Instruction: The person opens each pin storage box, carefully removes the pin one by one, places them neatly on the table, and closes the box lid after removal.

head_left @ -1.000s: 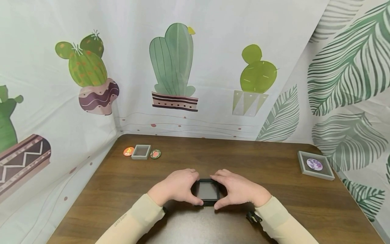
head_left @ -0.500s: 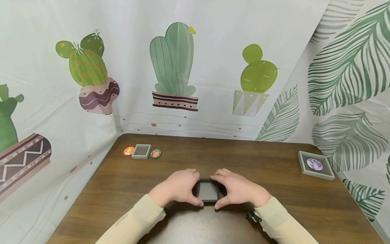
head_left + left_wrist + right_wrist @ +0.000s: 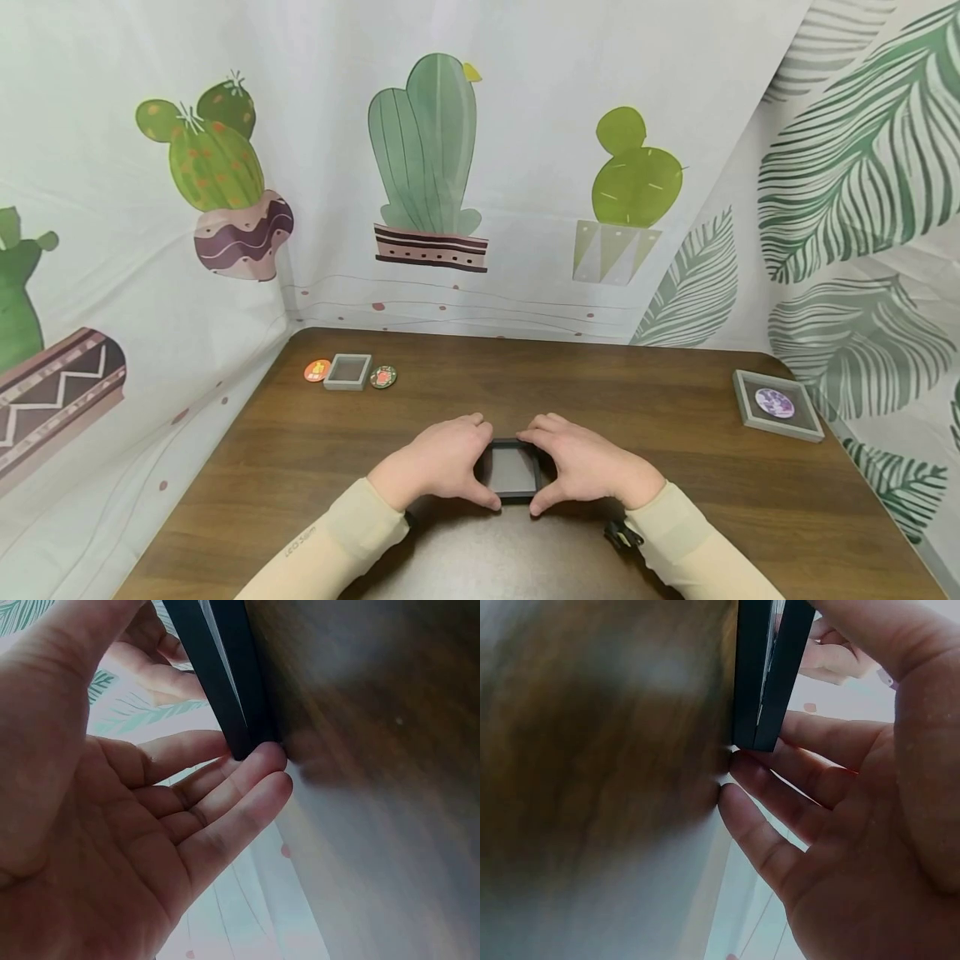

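A small black square display frame [image 3: 517,497] with a clear film window lies near the front middle of the table. My left hand [image 3: 442,458] grips its left side, thumb at the near corner and fingers at the far one. Mirroring it on the right side, my right hand [image 3: 596,467] holds the other two corners. In the left wrist view the frame [image 3: 206,667] shows two halves with a thin wedge gap between them, narrowing toward the far edge. The right wrist view shows the same narrow gap between the black halves [image 3: 751,675], with the fingertips low by the far corner.
At the back left, a grey display frame [image 3: 347,386] lies between an orange round badge [image 3: 316,371] and a green patterned one [image 3: 383,377]. A larger grey frame [image 3: 782,430] with a purple round badge [image 3: 775,403] lies at the right. Printed curtains [image 3: 540,167] border the table.
The near edges of the black frame's two halves have come closer together between the thumbs. Both hands keep nearly the same place.
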`<state>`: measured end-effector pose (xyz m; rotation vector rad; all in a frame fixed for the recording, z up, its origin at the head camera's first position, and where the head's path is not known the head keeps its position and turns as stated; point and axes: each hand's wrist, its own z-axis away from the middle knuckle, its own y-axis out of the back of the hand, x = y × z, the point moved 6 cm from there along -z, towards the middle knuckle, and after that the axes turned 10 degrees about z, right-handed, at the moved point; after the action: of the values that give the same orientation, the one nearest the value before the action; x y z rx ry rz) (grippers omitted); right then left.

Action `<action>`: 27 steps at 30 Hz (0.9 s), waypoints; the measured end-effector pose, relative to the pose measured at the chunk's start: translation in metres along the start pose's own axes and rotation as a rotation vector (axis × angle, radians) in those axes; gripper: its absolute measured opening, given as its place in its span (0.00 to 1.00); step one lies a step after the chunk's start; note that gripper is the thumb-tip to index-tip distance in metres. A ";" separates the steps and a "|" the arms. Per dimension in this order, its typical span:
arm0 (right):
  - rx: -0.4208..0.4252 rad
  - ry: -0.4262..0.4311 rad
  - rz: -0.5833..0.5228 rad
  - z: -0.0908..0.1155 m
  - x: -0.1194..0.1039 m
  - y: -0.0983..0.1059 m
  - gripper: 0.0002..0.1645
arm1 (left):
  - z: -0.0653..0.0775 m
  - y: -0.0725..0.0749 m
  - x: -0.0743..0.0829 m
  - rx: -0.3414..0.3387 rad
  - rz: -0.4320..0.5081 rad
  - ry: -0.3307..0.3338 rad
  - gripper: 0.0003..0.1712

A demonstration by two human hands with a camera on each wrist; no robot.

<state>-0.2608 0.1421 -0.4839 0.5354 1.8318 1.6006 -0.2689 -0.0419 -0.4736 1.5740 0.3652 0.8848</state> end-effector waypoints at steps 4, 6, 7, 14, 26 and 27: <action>0.000 -0.002 -0.004 0.000 0.000 0.001 0.61 | 0.000 0.000 0.001 -0.005 0.007 0.004 0.43; 0.001 -0.003 -0.005 0.000 0.000 0.001 0.61 | 0.000 0.000 0.001 -0.007 0.008 0.005 0.43; 0.002 -0.002 -0.006 0.000 -0.001 0.001 0.61 | 0.000 0.000 0.001 -0.007 0.007 0.006 0.43; 0.006 0.001 -0.008 0.000 -0.002 0.001 0.60 | 0.000 0.000 0.001 -0.014 0.002 0.009 0.44; -0.008 -0.017 -0.017 -0.001 -0.001 -0.001 0.60 | -0.002 -0.001 0.002 -0.010 0.005 0.000 0.45; -0.008 -0.016 -0.017 -0.001 -0.001 -0.001 0.60 | -0.002 -0.001 0.002 -0.009 0.004 -0.001 0.45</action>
<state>-0.2604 0.1403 -0.4840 0.5262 1.8126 1.5869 -0.2683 -0.0391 -0.4737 1.5676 0.3572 0.8870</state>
